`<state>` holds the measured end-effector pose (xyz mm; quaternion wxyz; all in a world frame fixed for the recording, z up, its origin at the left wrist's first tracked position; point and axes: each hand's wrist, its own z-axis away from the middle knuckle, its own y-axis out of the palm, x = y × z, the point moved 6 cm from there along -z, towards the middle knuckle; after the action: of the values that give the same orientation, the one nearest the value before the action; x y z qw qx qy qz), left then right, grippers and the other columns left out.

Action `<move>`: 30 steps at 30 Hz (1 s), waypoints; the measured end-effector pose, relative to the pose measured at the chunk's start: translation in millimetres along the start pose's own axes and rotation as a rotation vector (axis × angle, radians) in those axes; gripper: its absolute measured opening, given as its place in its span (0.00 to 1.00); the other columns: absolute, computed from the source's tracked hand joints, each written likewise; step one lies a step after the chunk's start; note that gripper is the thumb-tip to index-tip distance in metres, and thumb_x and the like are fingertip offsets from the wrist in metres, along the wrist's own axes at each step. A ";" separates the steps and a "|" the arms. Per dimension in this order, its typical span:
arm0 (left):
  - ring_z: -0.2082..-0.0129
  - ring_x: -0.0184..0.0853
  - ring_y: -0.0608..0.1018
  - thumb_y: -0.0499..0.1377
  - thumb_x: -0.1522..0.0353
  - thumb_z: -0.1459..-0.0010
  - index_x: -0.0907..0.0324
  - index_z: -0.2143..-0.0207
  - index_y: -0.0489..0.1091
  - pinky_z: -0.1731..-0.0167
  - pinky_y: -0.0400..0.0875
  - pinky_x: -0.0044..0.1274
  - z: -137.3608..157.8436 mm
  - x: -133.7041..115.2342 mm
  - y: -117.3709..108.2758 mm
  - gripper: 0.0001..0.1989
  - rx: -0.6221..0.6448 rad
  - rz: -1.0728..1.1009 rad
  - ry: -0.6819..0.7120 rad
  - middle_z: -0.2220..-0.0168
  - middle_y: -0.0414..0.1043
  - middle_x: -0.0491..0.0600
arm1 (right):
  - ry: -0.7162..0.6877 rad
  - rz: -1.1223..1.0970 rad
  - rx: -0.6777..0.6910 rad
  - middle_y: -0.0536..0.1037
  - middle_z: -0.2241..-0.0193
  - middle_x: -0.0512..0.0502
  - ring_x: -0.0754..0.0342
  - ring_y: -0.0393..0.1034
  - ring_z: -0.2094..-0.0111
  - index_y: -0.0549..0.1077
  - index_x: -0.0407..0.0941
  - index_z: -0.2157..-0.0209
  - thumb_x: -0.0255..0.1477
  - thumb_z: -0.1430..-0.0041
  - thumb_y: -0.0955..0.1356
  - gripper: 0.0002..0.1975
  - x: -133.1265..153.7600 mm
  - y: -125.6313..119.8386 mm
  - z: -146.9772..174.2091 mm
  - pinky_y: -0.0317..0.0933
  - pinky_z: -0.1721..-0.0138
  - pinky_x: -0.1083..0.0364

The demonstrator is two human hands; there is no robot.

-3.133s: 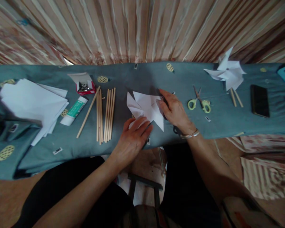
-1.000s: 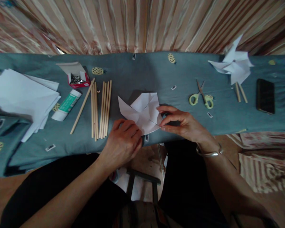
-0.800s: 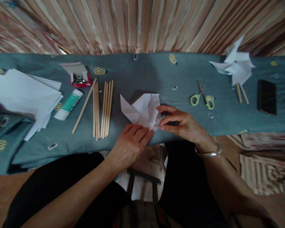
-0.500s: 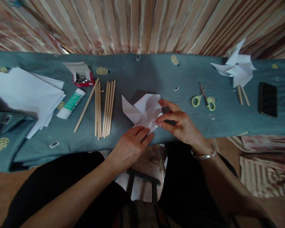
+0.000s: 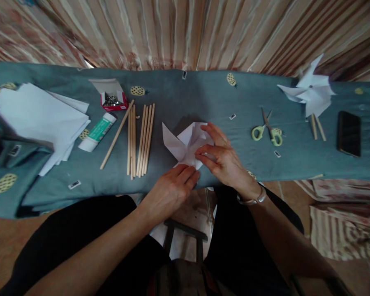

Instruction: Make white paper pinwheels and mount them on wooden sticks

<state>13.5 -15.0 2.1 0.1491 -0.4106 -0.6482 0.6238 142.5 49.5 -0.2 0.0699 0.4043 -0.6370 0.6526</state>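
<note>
Folded paper (image 5: pixel 186 142), pinched by right hand (image 5: pixel 223 158), left hand (image 5: pixel 172 185) curled atop, grip unclear, open box (image 5: pixel 119 107) holding metal pieces (image 5: pixel 112 100)

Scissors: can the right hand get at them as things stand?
Likely yes: the scissors lie uncovered to the right of the right hand, with only tablecloth between, though it touches the folded paper.
</note>
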 end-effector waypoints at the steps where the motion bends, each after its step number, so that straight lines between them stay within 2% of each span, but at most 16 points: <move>1: 0.54 0.40 0.78 0.55 0.78 0.38 0.66 0.52 0.70 0.53 0.77 0.31 0.2 0.0 0.0 0.12 -0.007 0.001 0.002 0.55 0.76 0.57 | 0.006 0.008 0.004 0.62 0.34 0.54 0.42 0.45 0.29 0.79 0.52 0.66 0.28 0.38 0.67 0.07 0.8 -0.1 -0.8 0.48 0.31 0.37; 10: 0.55 0.41 0.78 0.54 0.77 0.37 0.68 0.53 0.70 0.54 0.78 0.31 2.5 1.9 -0.9 0.12 -0.063 -0.003 -0.003 0.56 0.76 0.58 | 0.033 -0.011 -0.030 0.65 0.35 0.49 0.41 0.50 0.31 0.79 0.50 0.64 0.28 0.41 0.71 0.04 -3.0 -10.8 -4.2 0.49 0.32 0.38; 16: 0.57 0.41 0.78 0.54 0.76 0.36 0.69 0.54 0.71 0.56 0.78 0.29 3.4 4.4 -1.0 0.10 -0.118 -0.015 -0.013 0.58 0.76 0.57 | 0.046 0.016 0.013 0.60 0.33 0.49 0.39 0.47 0.29 0.77 0.49 0.61 0.27 0.44 0.71 0.07 -15.8 -12.4 4.3 0.47 0.32 0.35; 19: 0.60 0.41 0.77 0.55 0.76 0.37 0.70 0.57 0.72 0.59 0.79 0.30 1.5 5.9 -1.5 0.08 -0.103 -0.009 -0.033 0.60 0.75 0.57 | 0.051 0.047 0.032 0.59 0.32 0.47 0.39 0.46 0.29 0.77 0.48 0.61 0.26 0.42 0.70 0.07 -16.8 -11.3 7.0 0.47 0.32 0.35; 24: 0.61 0.41 0.77 0.54 0.76 0.37 0.68 0.59 0.72 0.60 0.79 0.32 -0.8 6.7 -2.0 0.08 -0.086 -0.012 -0.046 0.61 0.75 0.57 | 0.011 0.023 -0.006 0.62 0.33 0.46 0.41 0.49 0.30 0.78 0.48 0.59 0.31 0.39 0.69 0.07 -8.8 -12.2 4.4 0.49 0.33 0.36; 30: 0.60 0.41 0.76 0.55 0.76 0.38 0.70 0.57 0.72 0.59 0.79 0.31 -0.6 7.2 -0.9 0.09 -0.082 -0.023 -0.040 0.60 0.75 0.57 | -0.002 0.054 -0.051 0.63 0.34 0.46 0.40 0.49 0.30 0.79 0.47 0.65 0.31 0.39 0.69 0.05 -2.2 -1.0 0.1 0.50 0.33 0.37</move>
<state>9.1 -9.3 0.8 0.1265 -0.3964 -0.6808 0.6028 144.6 50.4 -0.8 0.0619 0.3854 -0.6643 0.6375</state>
